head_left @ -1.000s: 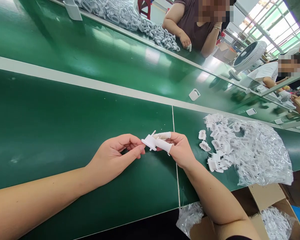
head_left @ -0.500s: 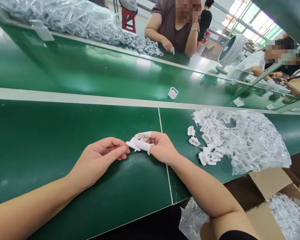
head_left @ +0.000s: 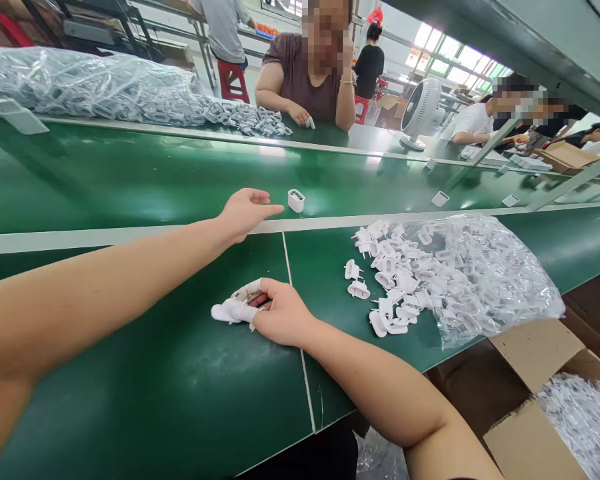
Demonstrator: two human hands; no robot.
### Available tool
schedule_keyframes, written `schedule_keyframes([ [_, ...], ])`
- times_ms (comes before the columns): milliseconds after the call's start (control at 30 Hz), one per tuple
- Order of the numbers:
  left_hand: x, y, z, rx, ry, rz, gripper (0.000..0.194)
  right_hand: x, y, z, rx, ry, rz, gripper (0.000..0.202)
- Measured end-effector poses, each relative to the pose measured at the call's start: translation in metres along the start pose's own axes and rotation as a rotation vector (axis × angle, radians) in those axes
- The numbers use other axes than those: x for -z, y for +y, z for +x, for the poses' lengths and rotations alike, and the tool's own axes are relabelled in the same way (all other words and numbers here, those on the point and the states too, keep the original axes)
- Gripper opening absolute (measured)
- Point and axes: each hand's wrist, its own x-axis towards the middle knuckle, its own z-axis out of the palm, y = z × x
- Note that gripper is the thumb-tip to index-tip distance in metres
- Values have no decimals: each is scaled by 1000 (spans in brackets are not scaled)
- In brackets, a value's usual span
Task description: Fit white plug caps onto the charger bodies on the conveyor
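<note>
My left hand point(head_left: 247, 213) is stretched over the pale strip at the belt's edge, thumb and fingers apart and holding nothing. Just right of its fingertips stands a small white plastic housing point(head_left: 296, 201) with an open top; a narrow gap separates them. Nearer to me, my right hand point(head_left: 275, 310) hovers over the green bench point(head_left: 180, 373), thumb and forefinger wrapped in white finger covers. Those fingers are closed on a white plastic plug part point(head_left: 246, 298) with metal pins, partly hidden. Loose white plug parts point(head_left: 387, 267) lie to the right of this hand.
A clear plastic bag point(head_left: 500, 280) of the same parts lies right, above an open cardboard box point(head_left: 520, 373). More white housings point(head_left: 440, 199) sit along the green belt point(head_left: 155, 180). Across it are a pile of small grey parts point(head_left: 245, 119), a seated person point(head_left: 300, 73) and a white fan point(head_left: 420, 110).
My left hand has left the part at my right hand and moved forward to beside the housing. The view has shifted; the housing now appears further left, with its opening showing.
</note>
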Motion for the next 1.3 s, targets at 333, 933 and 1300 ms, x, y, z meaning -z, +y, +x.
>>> schedule_keyframes([
  [333,-38,4,29,-46,-32,-31,38,4,-2,4,46,68,-1,38],
  [933,128,-87,-209,59,-356,-114,56,-1,-12,-21,235,62,110,39],
  [1300,129,-96,-218,-103,-400,21,43,-2,-9,-41,678,84,-427,18],
])
